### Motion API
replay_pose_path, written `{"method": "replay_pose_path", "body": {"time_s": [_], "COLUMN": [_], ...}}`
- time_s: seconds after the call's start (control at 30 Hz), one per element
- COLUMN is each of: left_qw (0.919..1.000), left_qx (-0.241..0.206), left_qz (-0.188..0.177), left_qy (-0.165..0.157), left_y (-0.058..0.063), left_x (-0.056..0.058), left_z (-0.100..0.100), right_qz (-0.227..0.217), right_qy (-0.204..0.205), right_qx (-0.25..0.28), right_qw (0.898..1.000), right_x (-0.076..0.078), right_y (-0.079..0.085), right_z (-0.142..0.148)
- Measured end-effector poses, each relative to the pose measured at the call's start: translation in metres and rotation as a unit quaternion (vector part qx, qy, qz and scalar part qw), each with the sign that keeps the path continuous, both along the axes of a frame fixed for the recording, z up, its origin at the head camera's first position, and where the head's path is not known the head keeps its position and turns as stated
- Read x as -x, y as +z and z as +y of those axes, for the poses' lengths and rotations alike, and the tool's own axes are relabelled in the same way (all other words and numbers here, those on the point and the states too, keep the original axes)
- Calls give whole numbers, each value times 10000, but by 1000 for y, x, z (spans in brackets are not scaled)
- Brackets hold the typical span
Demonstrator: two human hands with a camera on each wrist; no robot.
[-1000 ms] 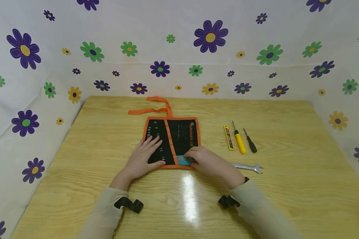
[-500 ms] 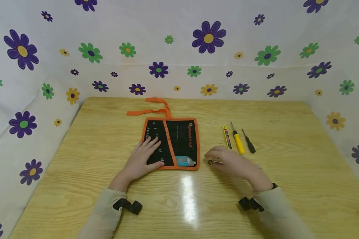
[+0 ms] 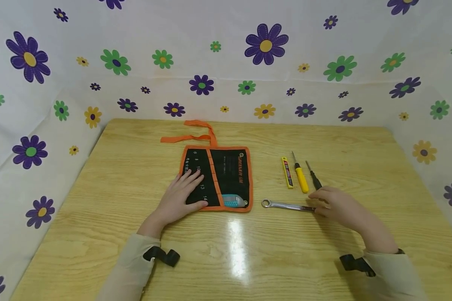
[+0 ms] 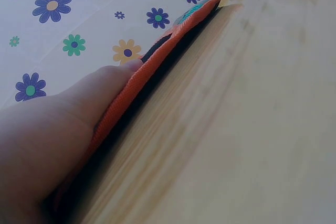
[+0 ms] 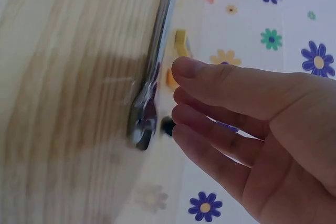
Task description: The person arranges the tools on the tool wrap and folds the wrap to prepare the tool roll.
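Note:
A black tool pouch [image 3: 229,175] with orange edging lies flat on the table. Spread across its numbered pocket side is my left hand [image 3: 178,198], its thumb on the near edge. From the lowest pocket pokes a turquoise utility knife [image 3: 232,201]. To the right of the pouch lies a silver combination wrench [image 3: 290,206], ring end toward the pouch. My right hand [image 3: 340,207] hovers over the wrench's other end, hiding it in the head view. In the right wrist view its fingers are loosely bent, apart from the wrench [image 5: 160,45], holding nothing.
Beyond the wrench lie a slim yellow packet [image 3: 287,173], a yellow-handled screwdriver [image 3: 302,179] and a black-handled screwdriver [image 3: 315,180] partly behind my right hand. Orange ties [image 3: 188,138] stretch from the pouch's far edge. A flowered sheet [image 3: 226,96] encloses the table's back and sides.
My right hand has left the utility knife in the pouch and moved right, past the wrench's ring end to its other end. The left hand has stayed on the pouch.

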State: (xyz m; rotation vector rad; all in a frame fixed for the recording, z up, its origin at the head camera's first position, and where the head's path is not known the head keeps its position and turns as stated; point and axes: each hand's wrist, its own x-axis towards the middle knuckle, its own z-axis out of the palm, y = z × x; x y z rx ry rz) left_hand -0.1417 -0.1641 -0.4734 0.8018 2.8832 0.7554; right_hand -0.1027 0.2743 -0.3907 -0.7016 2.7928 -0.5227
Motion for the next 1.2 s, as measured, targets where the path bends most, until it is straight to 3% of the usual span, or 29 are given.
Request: {"method": "replay_pose_path", "body": {"time_s": [0.37,0.73,1.03,1.2], "left_qw": [10000,10000,10000,10000], "left_qx": [17,-48,20,-3], "left_qz": [-42,66,-7,-4], "left_qy": [24,-30,0,4], "left_y": [1,2,2,2], "left_x": [1,0,-1,0], "left_z": [0,0,0,0], "right_qz": [-2,48,153,257], "right_qy": [-276,-427,-710,-588], "right_qx": [268,-101,-114,-19], "right_qw": [9993,9990,9973,9979], "right_x": [-3,-5,-7,-9], "right_y": [-9,-12,-19,-18], "right_z": [15,24,20,20]}}
